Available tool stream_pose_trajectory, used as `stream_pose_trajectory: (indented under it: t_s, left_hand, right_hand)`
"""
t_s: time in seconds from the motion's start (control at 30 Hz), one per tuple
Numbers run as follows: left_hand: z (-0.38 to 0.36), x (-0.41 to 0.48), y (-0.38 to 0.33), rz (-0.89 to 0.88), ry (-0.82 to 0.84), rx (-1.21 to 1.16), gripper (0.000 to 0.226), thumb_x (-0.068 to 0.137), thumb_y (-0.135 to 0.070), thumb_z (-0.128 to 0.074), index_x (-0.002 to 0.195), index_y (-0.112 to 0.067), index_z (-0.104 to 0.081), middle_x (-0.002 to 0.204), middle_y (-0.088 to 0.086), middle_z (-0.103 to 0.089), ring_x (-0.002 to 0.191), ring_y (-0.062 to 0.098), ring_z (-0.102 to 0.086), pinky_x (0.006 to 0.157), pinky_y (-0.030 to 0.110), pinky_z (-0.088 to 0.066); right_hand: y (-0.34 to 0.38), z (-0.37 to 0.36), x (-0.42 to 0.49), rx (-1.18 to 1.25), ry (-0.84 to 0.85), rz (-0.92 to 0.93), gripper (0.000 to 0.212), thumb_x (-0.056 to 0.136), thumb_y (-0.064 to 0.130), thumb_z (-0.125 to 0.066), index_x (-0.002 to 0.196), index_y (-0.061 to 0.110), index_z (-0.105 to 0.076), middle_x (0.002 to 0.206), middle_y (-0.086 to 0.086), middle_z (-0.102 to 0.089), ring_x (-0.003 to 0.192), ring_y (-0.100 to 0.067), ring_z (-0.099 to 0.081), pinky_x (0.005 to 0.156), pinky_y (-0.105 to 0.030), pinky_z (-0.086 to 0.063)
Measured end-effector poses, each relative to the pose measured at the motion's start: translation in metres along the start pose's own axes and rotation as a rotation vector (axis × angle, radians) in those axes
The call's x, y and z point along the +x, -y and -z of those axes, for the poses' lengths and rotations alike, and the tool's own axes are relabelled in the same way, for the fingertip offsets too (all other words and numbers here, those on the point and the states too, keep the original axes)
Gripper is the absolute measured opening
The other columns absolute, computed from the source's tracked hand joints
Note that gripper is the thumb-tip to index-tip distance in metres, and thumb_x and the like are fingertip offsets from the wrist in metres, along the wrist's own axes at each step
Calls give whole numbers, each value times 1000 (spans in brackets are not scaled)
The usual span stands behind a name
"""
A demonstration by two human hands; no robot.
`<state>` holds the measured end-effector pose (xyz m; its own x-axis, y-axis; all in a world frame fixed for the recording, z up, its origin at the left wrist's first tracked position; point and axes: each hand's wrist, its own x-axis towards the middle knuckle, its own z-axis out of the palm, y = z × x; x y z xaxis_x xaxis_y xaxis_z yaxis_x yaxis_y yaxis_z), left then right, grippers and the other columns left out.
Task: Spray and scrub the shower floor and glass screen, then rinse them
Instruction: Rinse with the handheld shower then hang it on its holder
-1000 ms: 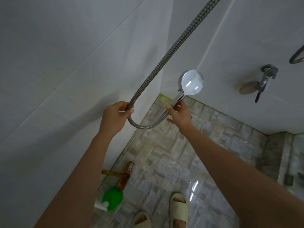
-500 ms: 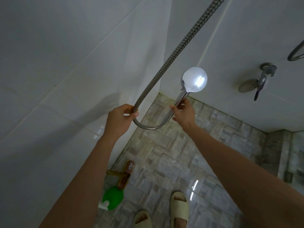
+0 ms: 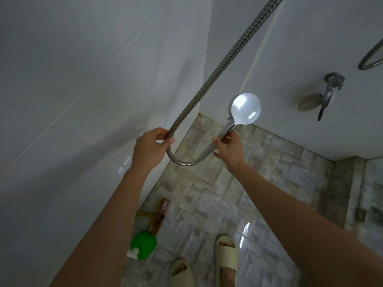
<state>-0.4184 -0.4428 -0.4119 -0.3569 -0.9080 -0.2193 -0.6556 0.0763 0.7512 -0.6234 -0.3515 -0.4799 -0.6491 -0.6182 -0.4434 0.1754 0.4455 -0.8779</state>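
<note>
A chrome hand shower [image 3: 245, 109] with a round white face points up toward me in the shower corner. My right hand [image 3: 229, 149] grips its metal handle just below the head. A ribbed metal hose [image 3: 226, 59] runs down from the top right, loops under the handle and passes through my left hand [image 3: 150, 149], which grips it with curled fingers. The wet stone-pattern shower floor [image 3: 269, 183] lies below. A green spray bottle [image 3: 143, 244] and a wooden scrub brush [image 3: 158, 216] lie on the floor by the left wall.
White tiled walls [image 3: 83, 79] meet in the corner ahead. A metal tap [image 3: 327, 94] juts from the right wall, with another hose loop [image 3: 371, 59] above it. My feet in pale slides [image 3: 226, 257] stand at the bottom. A raised tiled kerb [image 3: 339, 193] borders the floor's right side.
Both hands and the shower head have stayed in nearly the same place. The head's face has turned slightly and the hose loop has tightened a little.
</note>
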Motion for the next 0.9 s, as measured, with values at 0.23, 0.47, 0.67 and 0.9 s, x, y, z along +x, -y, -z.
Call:
stream_pose_trajectory:
  t_s: [0.23,0.47,0.67,0.9]
  left_hand:
    - [18,-10,5,-27,-66,53,16,88,-27,-71,103,-22,-74,99,-7,-73,98,11,-66,94,38,-52]
    - [36,-22,14,-33,-95,67,13,89,-25,-70,102,-25,-74,99,-7,-74,97,11,-67,94,36,-53]
    - [43,-31,22,-54,-69,24,14,88,-26,-69,101,-28,-73,99,-6,-74,95,14,-69,91,43,-55]
    - [36,-42,23,-50,14,-35,12,85,-30,-71,95,-37,-72,93,-8,-73,89,17,-71,85,47,-58]
  right_hand:
    - [-32,-33,-56,246,227,-279,29,90,10,-65,114,10,-49,115,-18,-62,94,-25,-65,72,-36,-59]
    - [-80,-60,-121,595,176,-576,10,94,9,-59,101,12,-52,105,-11,-61,87,-21,-65,73,-37,-58]
    - [-103,-72,-168,796,89,-779,15,94,6,-58,108,3,-54,99,-16,-64,84,-27,-67,64,-38,-60]
    - [-116,-65,-207,1060,-158,-927,18,95,2,-54,77,0,-55,54,-11,-66,48,-24,-67,43,-39,-55]
